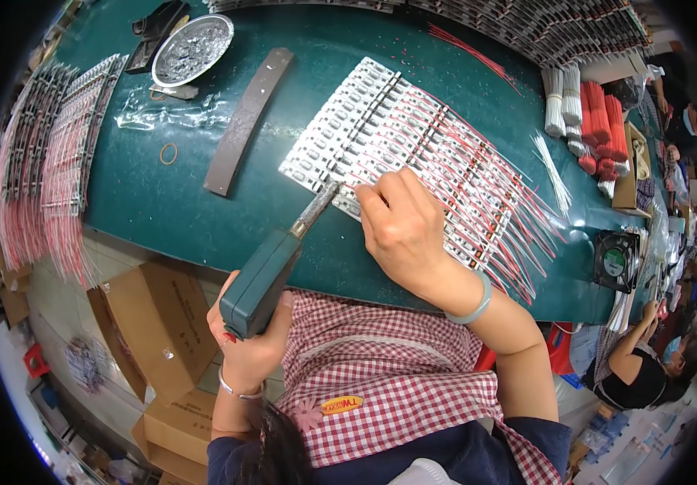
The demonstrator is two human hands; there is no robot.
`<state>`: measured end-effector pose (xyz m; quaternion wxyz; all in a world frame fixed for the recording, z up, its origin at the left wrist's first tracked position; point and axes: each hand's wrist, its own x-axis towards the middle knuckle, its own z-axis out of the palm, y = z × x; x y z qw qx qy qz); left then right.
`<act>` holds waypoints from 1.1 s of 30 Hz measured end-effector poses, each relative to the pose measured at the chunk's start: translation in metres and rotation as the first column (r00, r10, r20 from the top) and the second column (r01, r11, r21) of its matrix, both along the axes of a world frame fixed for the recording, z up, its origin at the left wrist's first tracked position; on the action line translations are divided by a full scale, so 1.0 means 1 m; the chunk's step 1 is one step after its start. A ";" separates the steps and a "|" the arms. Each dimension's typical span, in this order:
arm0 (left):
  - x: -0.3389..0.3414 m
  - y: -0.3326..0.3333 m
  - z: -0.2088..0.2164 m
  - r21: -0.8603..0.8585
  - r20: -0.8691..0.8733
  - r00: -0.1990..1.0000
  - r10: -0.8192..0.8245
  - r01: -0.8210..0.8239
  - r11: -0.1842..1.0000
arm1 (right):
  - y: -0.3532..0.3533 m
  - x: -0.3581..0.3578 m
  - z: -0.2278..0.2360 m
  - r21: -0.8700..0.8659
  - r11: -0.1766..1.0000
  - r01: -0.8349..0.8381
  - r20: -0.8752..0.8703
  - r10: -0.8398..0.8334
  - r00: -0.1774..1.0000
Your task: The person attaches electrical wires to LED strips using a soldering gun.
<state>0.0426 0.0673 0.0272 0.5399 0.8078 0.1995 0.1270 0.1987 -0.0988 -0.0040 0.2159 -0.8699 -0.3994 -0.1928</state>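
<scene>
Green tabletop [150, 202] under wired panels [401, 133].

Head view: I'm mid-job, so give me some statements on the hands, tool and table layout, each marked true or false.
1. The left hand holds the green tool. True.
2. The right hand also grips the green tool. False: the right hand is over the wired white panel.
3. The silver bowl lies right of the brown strip. False: the bowl lies left of the strip.
4. The black fan is right of the panel. True.
</scene>
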 end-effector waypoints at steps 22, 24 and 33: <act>0.006 0.002 0.010 -0.335 -0.039 0.976 0.216 -0.216 0.917 | -0.054 0.149 0.042 -0.057 0.932 0.359 0.030 -0.357 0.933; 0.010 0.001 0.009 -0.327 -0.030 0.976 0.218 -0.215 0.920 | -0.064 0.196 0.021 -0.057 0.924 0.379 0.044 -0.377 0.925; 0.014 0.003 0.009 -0.329 0.014 0.961 0.275 -0.255 0.909 | -0.053 0.258 -0.027 -0.128 0.919 0.374 0.088 -0.365 0.927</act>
